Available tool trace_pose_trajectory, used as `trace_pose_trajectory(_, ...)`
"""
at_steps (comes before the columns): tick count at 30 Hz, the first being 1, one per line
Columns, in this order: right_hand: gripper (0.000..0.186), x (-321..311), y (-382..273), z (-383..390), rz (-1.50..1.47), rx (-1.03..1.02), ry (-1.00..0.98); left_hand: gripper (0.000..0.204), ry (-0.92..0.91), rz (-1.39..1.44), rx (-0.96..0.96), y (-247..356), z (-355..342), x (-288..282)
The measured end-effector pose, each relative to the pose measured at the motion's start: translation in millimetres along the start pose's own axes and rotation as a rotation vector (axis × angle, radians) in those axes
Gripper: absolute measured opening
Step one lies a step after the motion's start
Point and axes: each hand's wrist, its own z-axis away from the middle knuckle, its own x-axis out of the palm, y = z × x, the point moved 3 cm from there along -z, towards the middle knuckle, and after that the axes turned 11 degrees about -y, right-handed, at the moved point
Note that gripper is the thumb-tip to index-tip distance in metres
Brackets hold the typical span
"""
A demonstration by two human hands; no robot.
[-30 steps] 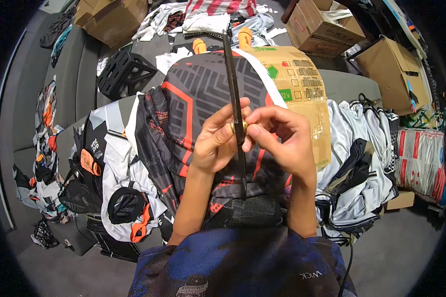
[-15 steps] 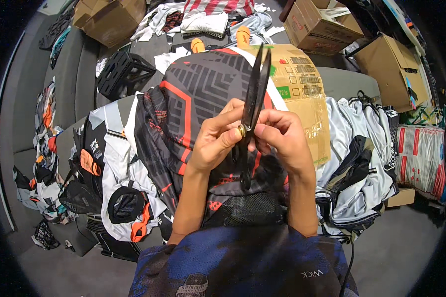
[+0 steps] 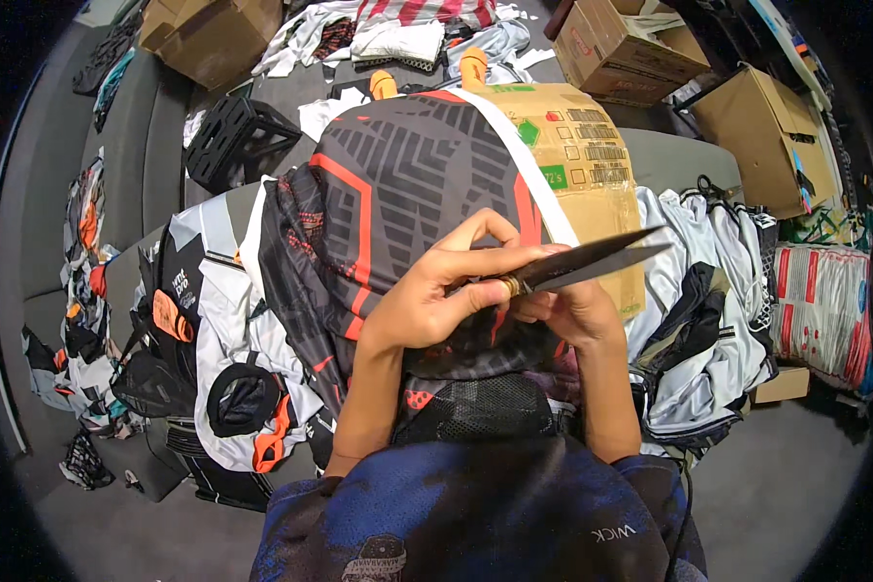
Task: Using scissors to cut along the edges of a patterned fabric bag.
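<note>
A pair of scissors (image 3: 592, 260) with dark blades and a brass-coloured pivot lies across both my hands, its slightly parted blades pointing right. My left hand (image 3: 436, 286) pinches it at the pivot between thumb and fingers. Curled beneath the blades, my right hand (image 3: 589, 312) closes on the scissors close to the pivot; its fingertips are partly covered. The handles are hidden. Below and beyond my hands spreads a black and grey patterned fabric (image 3: 427, 150) with red-orange lines and a white edge, draped over my lap. Dark mesh cloth (image 3: 485, 407) shows nearer me.
A flattened cardboard piece (image 3: 592, 204) sits behind the fabric at right. White and black garments (image 3: 694, 388) heap on the right, with more garments (image 3: 228, 330) on the left. Further off are a black stool (image 3: 228, 141), open cardboard boxes (image 3: 630, 63) and a red-and-white wrapped bundle (image 3: 824, 310).
The scissors have swung from pointing away from me to pointing right, with the blades lower. My left hand keeps its pinch at the pivot; my right hand has shifted down and right, under the blades.
</note>
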Motion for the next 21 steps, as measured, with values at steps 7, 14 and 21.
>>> trace_pose_trajectory(7,0.023,0.1,1.8,-3.5,-0.045,-0.044,0.01,0.04,0.018,0.009,0.062,2.2,-2.4,-4.8)
trace_pose_trajectory(14,0.03,18.1,18.7,-8.3,0.339,-0.233,0.049,0.045,0.323,0.449,0.258,-8.6,-13.2,-16.1)
trace_pose_trajectory(21,0.036,30.2,12.1,-1.1,0.497,-0.119,-0.046,0.052,0.432,0.508,0.182,-22.4,-21.2,-18.6)
